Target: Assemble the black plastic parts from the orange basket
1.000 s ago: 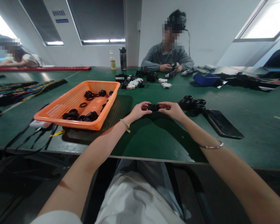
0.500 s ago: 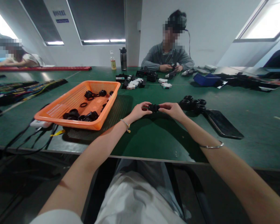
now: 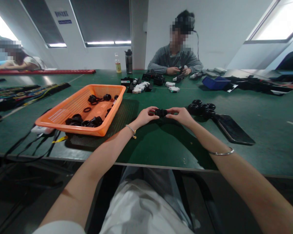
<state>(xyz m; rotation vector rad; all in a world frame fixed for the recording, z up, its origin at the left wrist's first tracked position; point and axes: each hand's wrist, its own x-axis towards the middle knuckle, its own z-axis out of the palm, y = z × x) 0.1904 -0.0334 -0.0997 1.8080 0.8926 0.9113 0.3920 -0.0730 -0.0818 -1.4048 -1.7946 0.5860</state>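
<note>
A small black ribbed cylindrical fitting [image 3: 161,112] lies sideways between my two hands, just over the green table [image 3: 158,146]. My left hand [image 3: 147,116] pinches its left end, and my right hand [image 3: 179,115] grips its right end with thumb and fingers. Several similar black round fittings [image 3: 201,107] are clustered to the right of my right hand. On my left, an orange plastic basket [image 3: 75,130] holds more black fittings [image 3: 95,122] and a loose black ring [image 3: 87,110].
A black phone [image 3: 234,129] lies flat right of the cluster. White and black parts [image 3: 141,86] and a blue bin [image 3: 216,83] are farther back. Cables [image 3: 26,94] lie at the left. Across the table, a person [image 3: 175,58] handles parts near a dark bottle [image 3: 128,61].
</note>
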